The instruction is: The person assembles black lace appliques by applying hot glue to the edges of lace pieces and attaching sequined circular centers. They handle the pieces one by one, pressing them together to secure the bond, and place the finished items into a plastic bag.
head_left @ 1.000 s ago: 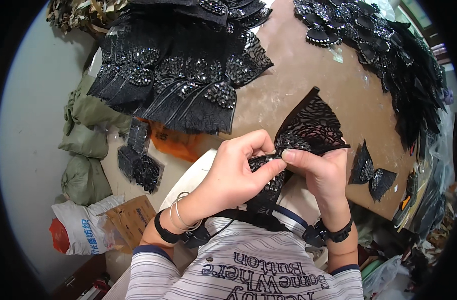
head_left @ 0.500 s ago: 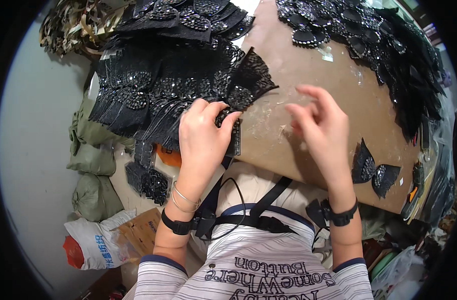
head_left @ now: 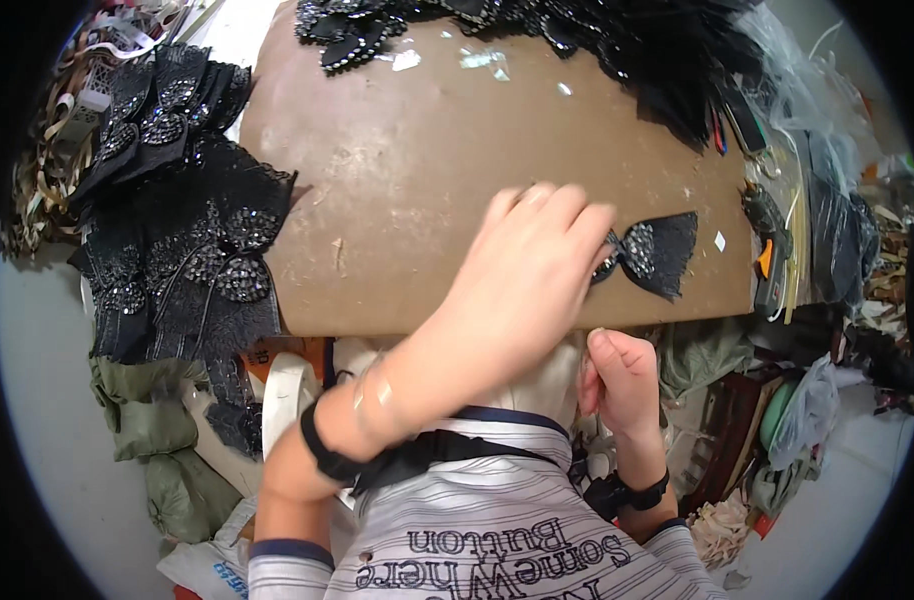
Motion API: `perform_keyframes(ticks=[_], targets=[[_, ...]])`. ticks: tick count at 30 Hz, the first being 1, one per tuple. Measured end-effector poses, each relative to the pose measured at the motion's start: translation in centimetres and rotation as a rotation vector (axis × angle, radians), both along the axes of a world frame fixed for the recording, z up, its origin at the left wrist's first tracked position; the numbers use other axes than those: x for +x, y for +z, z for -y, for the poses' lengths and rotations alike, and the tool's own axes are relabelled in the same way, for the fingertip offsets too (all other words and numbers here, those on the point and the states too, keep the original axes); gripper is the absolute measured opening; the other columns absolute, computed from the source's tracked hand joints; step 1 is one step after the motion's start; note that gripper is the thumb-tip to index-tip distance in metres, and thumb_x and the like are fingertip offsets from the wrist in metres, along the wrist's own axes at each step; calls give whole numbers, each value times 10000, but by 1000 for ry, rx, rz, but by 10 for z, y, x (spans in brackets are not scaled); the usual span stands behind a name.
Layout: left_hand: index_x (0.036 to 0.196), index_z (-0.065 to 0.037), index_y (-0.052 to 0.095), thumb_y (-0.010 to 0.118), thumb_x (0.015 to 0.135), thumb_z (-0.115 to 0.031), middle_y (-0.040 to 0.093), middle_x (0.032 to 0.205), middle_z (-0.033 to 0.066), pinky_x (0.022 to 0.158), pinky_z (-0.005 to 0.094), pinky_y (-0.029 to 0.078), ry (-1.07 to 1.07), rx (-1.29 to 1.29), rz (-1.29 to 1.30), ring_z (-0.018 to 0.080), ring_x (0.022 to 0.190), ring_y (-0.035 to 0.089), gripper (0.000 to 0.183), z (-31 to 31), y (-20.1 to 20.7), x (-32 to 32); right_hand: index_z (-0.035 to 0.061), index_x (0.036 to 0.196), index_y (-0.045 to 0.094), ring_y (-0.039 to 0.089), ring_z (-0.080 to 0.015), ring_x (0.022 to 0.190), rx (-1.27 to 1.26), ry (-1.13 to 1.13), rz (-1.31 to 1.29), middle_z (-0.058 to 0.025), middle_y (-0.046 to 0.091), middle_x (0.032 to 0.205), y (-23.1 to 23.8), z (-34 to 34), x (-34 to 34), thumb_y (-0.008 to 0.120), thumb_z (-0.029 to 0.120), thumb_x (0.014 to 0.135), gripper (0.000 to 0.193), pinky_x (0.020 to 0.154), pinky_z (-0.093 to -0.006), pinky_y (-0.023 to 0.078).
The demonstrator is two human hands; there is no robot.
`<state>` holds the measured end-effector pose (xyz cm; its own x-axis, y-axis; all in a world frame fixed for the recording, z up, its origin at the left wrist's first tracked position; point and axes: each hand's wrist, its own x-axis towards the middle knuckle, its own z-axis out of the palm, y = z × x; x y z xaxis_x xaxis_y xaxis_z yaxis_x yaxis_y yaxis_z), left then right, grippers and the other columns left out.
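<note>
A black bow-shaped fabric piece [head_left: 659, 252] with dark sparkling stones lies on the brown tabletop near its right front edge. My left hand [head_left: 539, 262] reaches across the front of the table, over the left wing of this bow. Its fingers curve downward with their tips hidden, so whether they grip the fabric does not show. My right hand [head_left: 622, 375] is just off the table's front edge, close to my body. Its fingers are curled in with the thumb pressed to them; anything inside is hidden.
Black beaded fabric pieces [head_left: 192, 260] lie layered along the table's left side. More black stone-trimmed pieces [head_left: 617, 40] are heaped at the far edge. A glue gun with an orange trigger [head_left: 766, 255] sits at the right edge. Green sacks [head_left: 182, 490] stand at lower left.
My left hand has left the beaded pieces on the left and crossed rightward to the bow. My right hand has drawn back to the front edge and its fingers have curled in. The view has shifted right.
</note>
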<state>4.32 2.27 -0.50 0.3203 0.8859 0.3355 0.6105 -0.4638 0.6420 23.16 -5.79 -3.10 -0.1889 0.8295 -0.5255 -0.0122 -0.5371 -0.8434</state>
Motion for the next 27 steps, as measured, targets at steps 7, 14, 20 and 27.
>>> perform_keyframes(ticks=[7, 14, 20, 27], targets=[[968, -44, 666, 807, 697, -252, 647, 984, 156, 900, 404, 465, -156, -320, -448, 342, 1011, 590, 369, -59, -25, 52, -51, 1022, 630, 658, -154, 677, -6, -34, 14, -117, 686, 762, -3, 7, 38, 486, 185, 1016, 277, 623, -256, 519], [845, -12, 619, 798, 745, -91, 630, 735, 43, 665, 274, 474, -196, -777, 166, 129, 689, 581, 219, -19, 7, 14, -92, 1296, 479, 663, -231, 965, 125, -287, -411, -146, 670, 1024, 3, -17, 20, 546, 149, 967, 414, 891, -357, 521], [929, 13, 624, 800, 781, -63, 631, 831, -4, 714, 225, 468, -64, -905, 432, 50, 806, 545, 243, 28, 25, -14, -57, 1077, 621, 638, -167, 941, 190, -278, -403, -98, 666, 1039, 27, -41, -17, 662, -53, 802, 278, 868, -309, 506], [1045, 51, 603, 686, 893, -53, 641, 937, 23, 773, 213, 469, 11, -1027, 790, 61, 878, 573, 202, 63, 36, -37, -53, 979, 653, 654, -152, 794, 235, -361, -396, -81, 673, 941, 39, -37, -56, 640, -107, 762, 224, 737, -284, 540]])
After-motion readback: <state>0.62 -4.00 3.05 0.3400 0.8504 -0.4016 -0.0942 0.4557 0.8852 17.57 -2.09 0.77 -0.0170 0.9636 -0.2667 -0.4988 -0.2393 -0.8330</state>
